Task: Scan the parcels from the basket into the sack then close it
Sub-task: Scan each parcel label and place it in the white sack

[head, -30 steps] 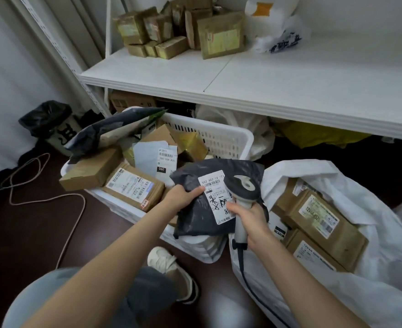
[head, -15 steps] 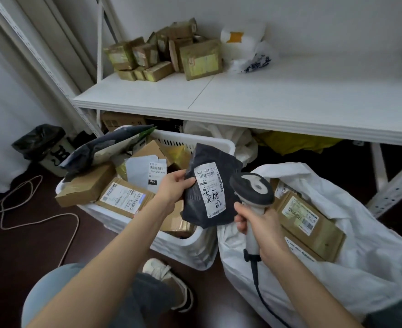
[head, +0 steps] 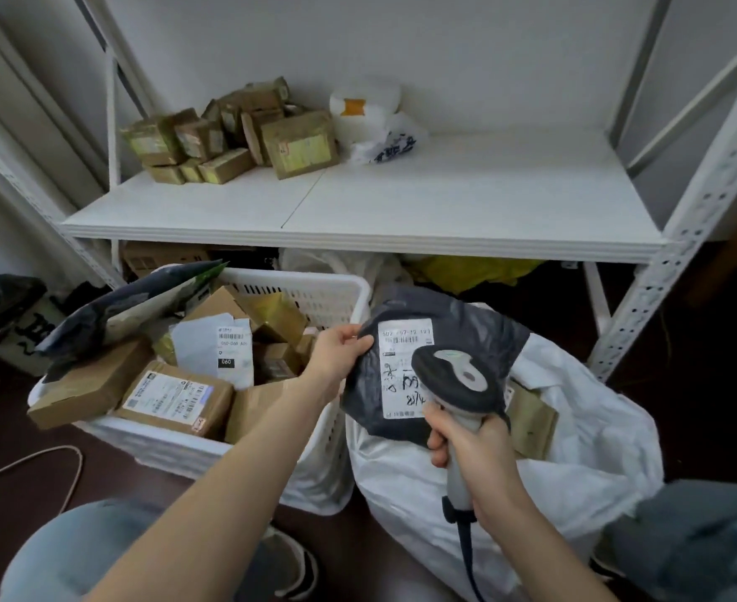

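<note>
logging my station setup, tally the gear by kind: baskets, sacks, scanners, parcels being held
baskets: 1, the white basket
sacks: 1, the white sack
scanners: 1, the scanner in the right hand
parcels held: 1, the dark parcel in the left hand
total: 4

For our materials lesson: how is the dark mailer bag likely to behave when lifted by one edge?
Probably floppy: the dark mailer bag creases and sags below the left hand pinching its edge. Likely light: one pinch carries it. Its glossy film may slip.
</note>
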Demonstrator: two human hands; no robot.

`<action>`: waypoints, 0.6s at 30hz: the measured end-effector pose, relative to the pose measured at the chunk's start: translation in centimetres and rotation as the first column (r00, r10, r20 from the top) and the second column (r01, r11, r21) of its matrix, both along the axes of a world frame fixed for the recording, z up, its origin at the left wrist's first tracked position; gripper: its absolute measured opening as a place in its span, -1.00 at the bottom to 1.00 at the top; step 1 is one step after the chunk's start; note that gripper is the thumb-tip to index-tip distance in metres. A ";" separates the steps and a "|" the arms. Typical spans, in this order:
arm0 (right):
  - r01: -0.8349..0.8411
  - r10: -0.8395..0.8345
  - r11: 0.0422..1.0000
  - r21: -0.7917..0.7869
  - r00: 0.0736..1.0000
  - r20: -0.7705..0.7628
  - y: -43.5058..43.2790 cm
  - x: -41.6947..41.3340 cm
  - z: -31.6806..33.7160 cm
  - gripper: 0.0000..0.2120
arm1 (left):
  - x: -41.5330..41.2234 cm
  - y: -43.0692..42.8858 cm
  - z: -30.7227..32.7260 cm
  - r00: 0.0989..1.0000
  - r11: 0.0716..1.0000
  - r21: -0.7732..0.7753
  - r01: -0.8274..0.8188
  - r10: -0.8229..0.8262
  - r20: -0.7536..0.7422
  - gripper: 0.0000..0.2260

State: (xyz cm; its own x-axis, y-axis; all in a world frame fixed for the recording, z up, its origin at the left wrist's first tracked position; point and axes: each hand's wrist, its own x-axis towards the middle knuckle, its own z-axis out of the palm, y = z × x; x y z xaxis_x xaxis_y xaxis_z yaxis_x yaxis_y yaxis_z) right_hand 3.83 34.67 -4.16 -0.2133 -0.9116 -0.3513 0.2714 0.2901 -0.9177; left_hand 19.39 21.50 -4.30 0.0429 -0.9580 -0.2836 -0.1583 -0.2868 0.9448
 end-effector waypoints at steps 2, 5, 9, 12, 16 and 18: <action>-0.007 0.008 0.998 0.065 1.000 -0.022 0.0 0.1 -1.1 -0.85 | -0.2 0.7 -2.0 0.999 0.998 0.053 -0.026 0.024 0.024 -0.90; -0.036 0.041 0.991 0.128 0.999 -0.036 0.4 0.6 -2.4 -0.86 | -0.2 1.2 -3.4 0.997 0.995 0.080 -0.064 0.060 0.053 -0.85; -0.055 0.057 0.985 0.161 0.998 -0.008 0.8 1.0 -2.9 -0.84 | 0.1 1.3 -3.7 0.991 0.994 0.070 -0.088 0.080 0.110 -0.85; -0.046 0.048 0.983 0.175 0.999 -0.003 0.8 0.9 -2.9 -0.82 | 0.3 1.3 -4.0 0.982 0.996 0.033 -0.085 0.078 0.169 -0.87; -0.050 0.050 0.981 0.188 0.999 0.003 0.7 0.8 -2.9 -0.79 | 0.6 1.0 -4.6 0.978 0.998 0.021 -0.066 0.061 0.198 -0.89; -0.058 0.058 0.980 0.193 0.998 0.003 0.7 0.9 -2.9 -0.78 | 0.7 0.8 -5.0 0.978 0.998 0.034 -0.059 0.051 0.200 -0.89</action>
